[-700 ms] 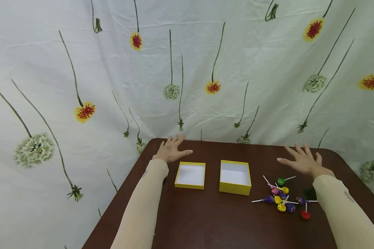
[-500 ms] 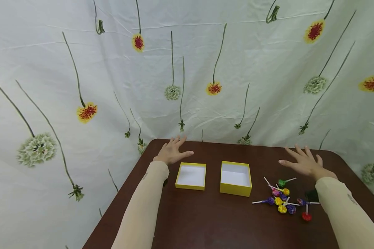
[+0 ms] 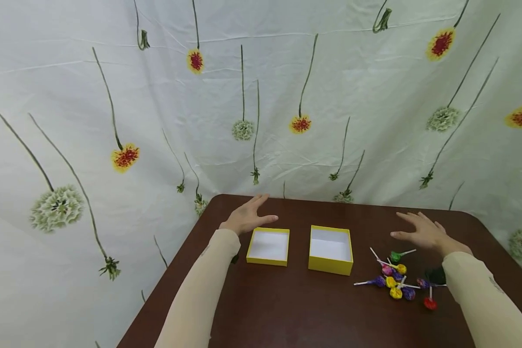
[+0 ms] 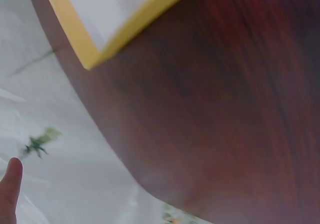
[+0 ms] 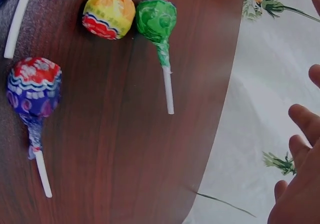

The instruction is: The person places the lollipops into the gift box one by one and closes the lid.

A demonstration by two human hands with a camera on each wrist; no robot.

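Observation:
My left hand (image 3: 249, 216) hovers behind a shallow yellow box lid (image 3: 267, 262) with a white inside, fingers extended and thumb spread, holding nothing. In the left wrist view, one lid corner (image 4: 92, 57) and a fingertip (image 4: 12, 176) show. To the right of the lid stands a deeper yellow box (image 3: 330, 265), its top uncovered. Over the back right of the table, my right hand (image 3: 428, 234) floats with loosely extended fingers, beyond a pile of wrapped lollipops. Among these are a green lollipop (image 5: 156, 21), a yellow lollipop (image 5: 109, 16), a purple-and-red lollipop (image 5: 35, 86) and a red lollipop (image 3: 430, 303).
Everything lies on a dark brown wooden table (image 3: 287, 309) with rounded back corners. A white curtain (image 3: 278, 96) printed with flowers hangs right behind its back edge. The right sleeve (image 3: 478, 290) passes close beside the lollipop sticks.
My left hand has turned and shifted slightly right, its fingers drawn closer together. The right fingers have dipped a little. The head view has drifted slightly; the boxes and lollipops stay put.

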